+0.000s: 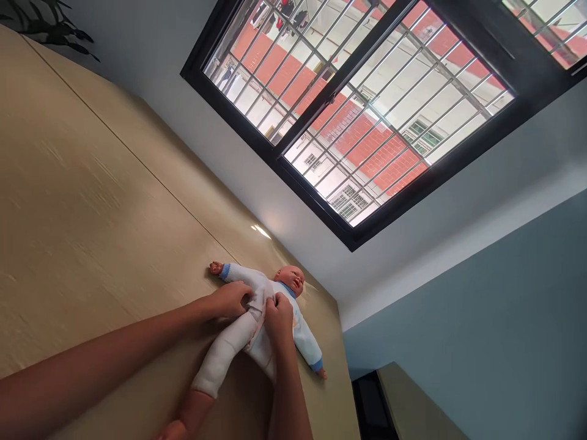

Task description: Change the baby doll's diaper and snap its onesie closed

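A baby doll (290, 280) lies on its back on the wooden tabletop (114, 244), its head toward the wall and its arms spread out. It wears a white top with blue cuffs and collar, and white trousers (220, 360). My left hand (233, 299) pinches the white cloth at one side of the doll's waist. Closed on the front of the clothing, my right hand (279, 313) is close beside it over the belly. One bare foot points toward me; the other leg is partly hidden behind my right forearm.
Behind the table rises a pale wall with a black-framed, barred window (351, 110). Dark plant leaves (50, 27) show at the top left. A dark object with a flat panel (413, 403) stands at the lower right, beyond the table's edge.
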Demonstrator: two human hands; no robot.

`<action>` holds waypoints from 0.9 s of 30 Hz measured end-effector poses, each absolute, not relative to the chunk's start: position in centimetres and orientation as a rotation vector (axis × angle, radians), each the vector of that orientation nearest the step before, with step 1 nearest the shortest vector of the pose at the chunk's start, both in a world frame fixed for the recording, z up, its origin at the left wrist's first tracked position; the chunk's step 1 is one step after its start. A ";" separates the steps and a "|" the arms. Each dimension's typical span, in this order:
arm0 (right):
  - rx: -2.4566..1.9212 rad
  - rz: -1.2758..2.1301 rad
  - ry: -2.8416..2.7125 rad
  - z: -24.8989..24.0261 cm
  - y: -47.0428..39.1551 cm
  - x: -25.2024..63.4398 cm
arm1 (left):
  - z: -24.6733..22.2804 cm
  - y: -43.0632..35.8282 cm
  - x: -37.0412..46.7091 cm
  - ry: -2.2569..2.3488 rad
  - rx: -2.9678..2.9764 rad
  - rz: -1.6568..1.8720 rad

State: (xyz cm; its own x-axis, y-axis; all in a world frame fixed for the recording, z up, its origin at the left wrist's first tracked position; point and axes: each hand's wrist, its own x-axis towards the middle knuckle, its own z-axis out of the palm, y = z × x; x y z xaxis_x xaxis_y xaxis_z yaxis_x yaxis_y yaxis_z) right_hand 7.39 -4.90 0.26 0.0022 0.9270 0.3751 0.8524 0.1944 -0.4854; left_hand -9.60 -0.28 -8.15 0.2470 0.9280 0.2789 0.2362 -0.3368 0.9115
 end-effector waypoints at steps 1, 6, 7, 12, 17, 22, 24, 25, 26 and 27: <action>-1.661 0.177 -1.858 0.3 -5.0 7.6 | -8.4 -0.4 -9.5 1.153 1.793 1.149; -1.669 0.231 -1.860 0.4 -5.1 7.9 | -9.5 -0.6 -8.2 1.262 1.846 1.081; -1.668 0.237 -1.857 0.4 -5.1 7.9 | -9.6 -0.5 -8.1 1.256 1.829 1.072; -1.636 0.302 -1.842 0.5 -4.9 8.6 | -9.2 0.9 -9.1 1.215 1.676 1.057; -1.579 0.317 -1.828 0.4 -5.1 8.8 | -9.1 0.7 -9.2 1.013 1.358 0.832; -1.566 0.339 -1.841 0.5 -5.3 8.7 | -8.3 0.0 -7.7 1.052 1.255 0.682; -1.560 0.331 -1.838 0.4 -5.1 8.9 | -7.7 -0.2 -7.1 1.027 1.206 0.660; -1.560 0.327 -1.833 0.4 -5.0 9.1 | -7.4 -0.3 -6.9 0.999 1.181 0.659; -1.561 0.328 -1.829 0.3 -4.9 9.3 | -7.2 -0.4 -6.7 0.964 1.158 0.654; -1.559 0.335 -1.826 0.3 -4.8 9.6 | -6.9 -0.5 -6.5 0.926 1.141 0.645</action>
State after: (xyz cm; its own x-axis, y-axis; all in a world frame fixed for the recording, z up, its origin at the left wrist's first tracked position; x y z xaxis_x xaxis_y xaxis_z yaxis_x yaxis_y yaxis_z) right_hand 9.56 -4.81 0.30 -0.0284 0.9403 0.3391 0.7586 0.2412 -0.6053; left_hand -6.51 -0.51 -6.94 0.4889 0.8259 -0.2809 0.0220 0.3102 0.9504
